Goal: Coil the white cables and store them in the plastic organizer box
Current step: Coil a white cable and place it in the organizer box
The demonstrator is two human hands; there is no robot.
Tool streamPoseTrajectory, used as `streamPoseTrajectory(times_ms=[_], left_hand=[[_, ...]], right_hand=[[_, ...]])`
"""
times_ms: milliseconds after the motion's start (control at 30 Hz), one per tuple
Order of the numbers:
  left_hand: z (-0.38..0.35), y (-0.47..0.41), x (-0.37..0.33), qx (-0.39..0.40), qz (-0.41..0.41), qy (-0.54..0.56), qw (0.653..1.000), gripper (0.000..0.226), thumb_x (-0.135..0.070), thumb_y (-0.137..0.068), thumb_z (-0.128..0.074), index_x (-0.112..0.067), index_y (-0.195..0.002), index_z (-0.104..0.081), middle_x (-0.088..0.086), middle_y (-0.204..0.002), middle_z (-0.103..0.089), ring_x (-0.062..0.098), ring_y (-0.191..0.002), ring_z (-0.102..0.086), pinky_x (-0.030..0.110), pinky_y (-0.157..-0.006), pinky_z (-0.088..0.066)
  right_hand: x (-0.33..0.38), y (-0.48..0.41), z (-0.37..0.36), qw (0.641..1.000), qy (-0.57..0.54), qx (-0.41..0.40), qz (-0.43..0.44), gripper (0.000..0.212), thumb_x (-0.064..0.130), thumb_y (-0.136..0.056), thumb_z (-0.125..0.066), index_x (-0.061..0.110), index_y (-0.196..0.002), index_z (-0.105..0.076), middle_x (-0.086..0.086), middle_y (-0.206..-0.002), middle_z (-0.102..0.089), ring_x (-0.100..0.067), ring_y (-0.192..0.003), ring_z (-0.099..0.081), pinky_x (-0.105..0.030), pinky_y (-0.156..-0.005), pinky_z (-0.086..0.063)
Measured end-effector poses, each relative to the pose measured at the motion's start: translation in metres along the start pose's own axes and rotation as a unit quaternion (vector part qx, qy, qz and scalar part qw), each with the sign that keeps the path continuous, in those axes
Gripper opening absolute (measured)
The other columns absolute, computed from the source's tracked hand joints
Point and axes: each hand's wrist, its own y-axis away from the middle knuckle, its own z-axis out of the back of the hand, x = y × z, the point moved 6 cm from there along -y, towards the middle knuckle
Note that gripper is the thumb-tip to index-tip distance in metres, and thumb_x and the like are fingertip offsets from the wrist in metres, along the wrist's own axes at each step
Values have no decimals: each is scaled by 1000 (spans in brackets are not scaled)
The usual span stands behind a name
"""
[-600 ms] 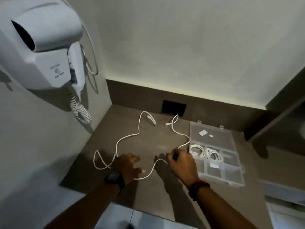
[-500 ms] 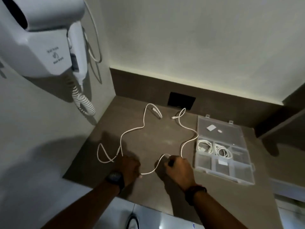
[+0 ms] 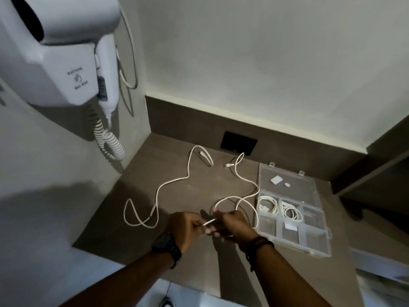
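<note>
Two long white cables sprawl over the brown counter: one white cable winds along the left, a second white cable curves on the right toward the box. My left hand and my right hand meet above the counter's front, both pinching a short stretch of the right cable between them, and a loop rises behind my right hand. The clear plastic organizer box lies open at the right, with two coiled white cables in its middle compartments.
A wall-mounted white hair dryer with a spiral cord hangs at the left. A black socket plate sits in the back splash. A dark shelf edge juts in at the right. The counter's front edge runs below my wrists.
My hands have come together from apart and lifted the cable off the counter. A loop has formed behind my right hand. The view has shifted closer.
</note>
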Motion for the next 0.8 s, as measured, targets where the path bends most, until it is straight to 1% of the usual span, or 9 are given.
streamPoseTrajectory(times_ms=[100, 200, 300, 367, 467, 533, 667, 733, 800], left_hand=[[10, 1, -45, -27, -27, 11, 999, 14, -24, -58, -84, -26, -69, -75, -2, -71, -76, -10, -58, -59, 1, -56, -40], [41, -3, -86, -136, -45, 58, 988, 15, -31, -65, -80, -26, -77, -74, -2, -80, -76, 11, -72, -67, 25, -68, -54], [77, -10, -150, -243, -154, 106, 952, 29, -38, -83, -58, -22, -106, -67, -2, -112, -65, 17, -105, -58, 35, -90, -48], [85, -20, -193, -197, -214, 101, 951, 44, -41, -85, -44, -23, -124, -54, -4, -126, -54, 13, -118, -46, 36, -102, -39], [79, -26, -252, -124, -312, 49, 941, 55, -58, -86, -34, -20, -116, -59, 1, -122, -62, 13, -116, -51, 45, -104, -38], [80, -26, -278, -150, -345, 27, 926, 63, -67, -80, -31, -23, -116, -57, -2, -124, -60, 15, -120, -50, 47, -104, -35], [91, -21, -318, -266, -430, -44, 861, 59, -49, -82, -42, -33, -137, -26, -8, -148, -29, 13, -137, -26, 36, -108, -16], [83, -23, -339, -223, -462, -107, 852, 48, -50, -86, -34, -36, -131, -36, -16, -143, -37, 3, -136, -24, 34, -110, -9], [74, -29, -352, -134, -463, -111, 869, 42, -55, -89, -29, -30, -95, -62, -16, -104, -66, -4, -110, -50, 37, -105, -25]], right_hand=[[40, 18, 30, 991, -91, -49, 80, 26, 15, -92, -57, 3, -70, -66, -13, -60, -64, -22, -50, -55, -24, -49, -43], [85, 43, 61, 974, -156, -42, 158, 27, 12, -95, -52, 4, -72, -63, -9, -55, -55, -23, -50, -52, -33, -58, -48], [124, 78, 92, 957, -156, -7, 245, 33, 21, -97, -49, 13, -69, -63, 5, -45, -40, -13, -37, -40, -29, -50, -47], [146, 104, 111, 946, -116, -4, 302, 32, 26, -98, -49, 14, -72, -63, 8, -43, -35, -10, -33, -29, -20, -39, -34], [173, 145, 146, 920, -33, -21, 389, 28, 29, -97, -50, 13, -79, -65, 11, -43, -39, -5, -30, -23, -12, -35, -22], [183, 167, 169, 906, 16, -31, 423, 28, 29, -96, -51, 12, -83, -67, 7, -49, -39, -5, -32, -24, -13, -34, -21], [190, 194, 204, 887, 123, -29, 445, 27, 31, -94, -54, 10, -87, -70, -4, -60, -34, -5, -36, -23, -17, -34, -21], [193, 206, 216, 873, 160, -20, 461, 25, 26, -94, -55, 8, -90, -71, 8, -55, -46, -2, -32, -33, -10, -35, -27], [198, 217, 226, 850, 209, -36, 482, 22, 21, -95, -55, 6, -91, -71, 19, -52, -60, 6, -43, -52, -6, -44, -39]])
